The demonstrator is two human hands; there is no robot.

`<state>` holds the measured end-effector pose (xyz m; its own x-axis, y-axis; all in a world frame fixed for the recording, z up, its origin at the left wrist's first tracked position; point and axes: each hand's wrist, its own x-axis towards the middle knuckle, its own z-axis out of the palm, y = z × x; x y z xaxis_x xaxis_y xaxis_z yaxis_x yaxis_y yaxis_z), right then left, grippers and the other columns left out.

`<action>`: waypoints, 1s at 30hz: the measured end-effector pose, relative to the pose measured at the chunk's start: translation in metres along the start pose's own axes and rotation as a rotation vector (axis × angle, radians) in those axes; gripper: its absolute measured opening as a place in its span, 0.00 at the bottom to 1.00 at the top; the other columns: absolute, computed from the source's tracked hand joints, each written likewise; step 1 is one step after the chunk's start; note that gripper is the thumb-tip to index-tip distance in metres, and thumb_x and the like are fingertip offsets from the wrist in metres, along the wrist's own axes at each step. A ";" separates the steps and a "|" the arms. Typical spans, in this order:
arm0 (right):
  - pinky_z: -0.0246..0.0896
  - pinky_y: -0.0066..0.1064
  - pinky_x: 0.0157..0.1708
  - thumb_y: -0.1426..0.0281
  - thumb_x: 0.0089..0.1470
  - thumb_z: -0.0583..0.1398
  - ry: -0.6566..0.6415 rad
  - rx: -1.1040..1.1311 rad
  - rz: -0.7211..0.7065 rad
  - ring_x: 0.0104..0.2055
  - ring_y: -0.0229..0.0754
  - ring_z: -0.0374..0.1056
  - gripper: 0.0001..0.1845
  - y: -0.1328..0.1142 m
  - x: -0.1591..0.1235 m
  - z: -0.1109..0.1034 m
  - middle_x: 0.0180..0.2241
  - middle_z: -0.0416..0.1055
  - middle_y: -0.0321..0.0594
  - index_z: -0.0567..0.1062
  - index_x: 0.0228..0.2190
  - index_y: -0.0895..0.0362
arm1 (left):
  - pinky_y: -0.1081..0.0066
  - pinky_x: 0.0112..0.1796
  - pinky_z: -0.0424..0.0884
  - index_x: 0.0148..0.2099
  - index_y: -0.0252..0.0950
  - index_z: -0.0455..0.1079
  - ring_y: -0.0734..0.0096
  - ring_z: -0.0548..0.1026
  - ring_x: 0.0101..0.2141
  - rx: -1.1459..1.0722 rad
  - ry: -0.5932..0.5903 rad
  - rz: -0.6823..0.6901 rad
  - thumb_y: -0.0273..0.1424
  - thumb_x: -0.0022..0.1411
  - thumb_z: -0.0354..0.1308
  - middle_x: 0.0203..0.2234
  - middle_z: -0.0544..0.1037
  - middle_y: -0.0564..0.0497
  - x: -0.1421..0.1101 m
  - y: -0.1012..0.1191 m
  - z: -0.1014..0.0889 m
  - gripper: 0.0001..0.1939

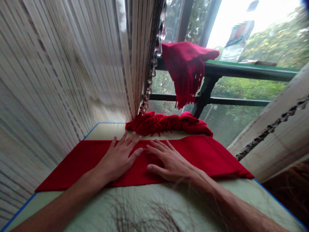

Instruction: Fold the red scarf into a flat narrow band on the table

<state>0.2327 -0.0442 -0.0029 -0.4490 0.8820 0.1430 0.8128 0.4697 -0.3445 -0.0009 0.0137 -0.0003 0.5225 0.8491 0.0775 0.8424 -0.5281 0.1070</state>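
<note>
A red scarf (202, 158) lies folded into a long flat band across the pale table, its right end reaching the table's blue edge. My left hand (120, 158) rests palm down on its middle, fingers spread. Close beside it, my right hand (166, 159) lies on the same cloth, also with fingers apart. Neither hand grips anything. Beyond the fingertips, a bunched red cloth (166, 124) with some fringe sits along the far end of the table.
Another fringed red scarf (185, 71) hangs over the green window rail (246, 71). A striped string curtain (72, 64) borders the left side, and a pale curtain (270, 129) the right. The pale table (145, 206) has blue edging. Dark hair strands cross the lower view.
</note>
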 end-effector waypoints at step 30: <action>0.31 0.56 0.73 0.45 0.63 0.58 0.039 0.059 0.053 0.76 0.55 0.43 0.40 0.017 0.001 0.003 0.73 0.52 0.48 0.62 0.69 0.50 | 0.39 0.69 0.34 0.76 0.44 0.49 0.51 0.37 0.73 0.008 -0.226 0.051 0.59 0.71 0.44 0.75 0.41 0.48 -0.008 0.026 -0.008 0.40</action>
<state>0.2447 -0.0355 -0.0117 -0.3905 0.9069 0.1585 0.8112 0.4204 -0.4066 0.0156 -0.0068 0.0098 0.5799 0.8024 -0.1413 0.8147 -0.5710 0.1012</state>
